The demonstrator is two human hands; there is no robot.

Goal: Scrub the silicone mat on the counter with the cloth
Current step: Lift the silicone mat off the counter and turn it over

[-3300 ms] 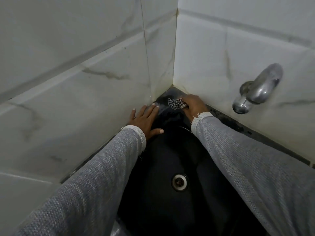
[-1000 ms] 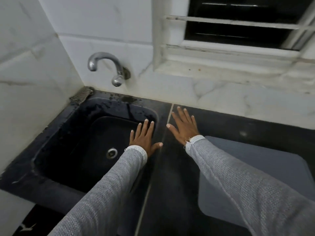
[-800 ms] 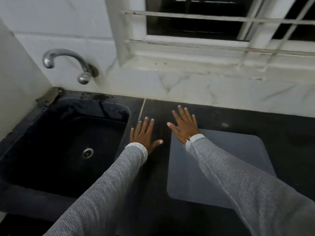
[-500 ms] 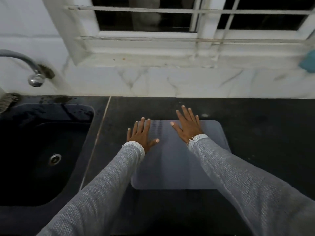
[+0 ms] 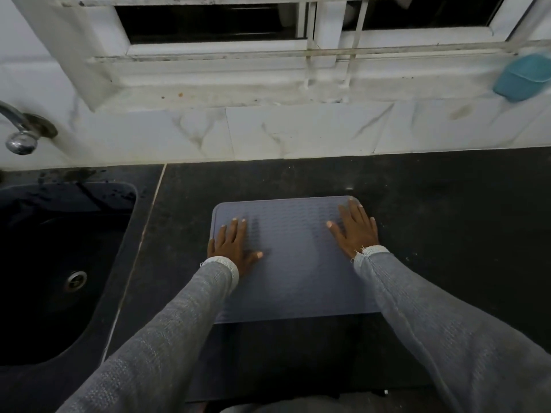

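A grey-blue ribbed silicone mat [image 5: 295, 263] lies flat on the black counter [image 5: 447, 222], in the middle of the view. My left hand [image 5: 232, 245] rests palm down on the mat's left edge, fingers spread, holding nothing. My right hand [image 5: 354, 231] lies flat near the mat's far right corner, fingers apart and empty. The cloth is out of view.
A black sink [image 5: 56, 263] with a round drain [image 5: 76, 278] sits to the left. A chrome tap [image 5: 21, 132] juts from the white tiled wall above it. A barred window [image 5: 268, 25] runs along the back. A blue holder [image 5: 521, 77] hangs at the far right.
My right hand let go of the checked cloth at the sink's far corner. The view swung right from sink to mat, and both hands spread apart onto the mat's left and right sides.
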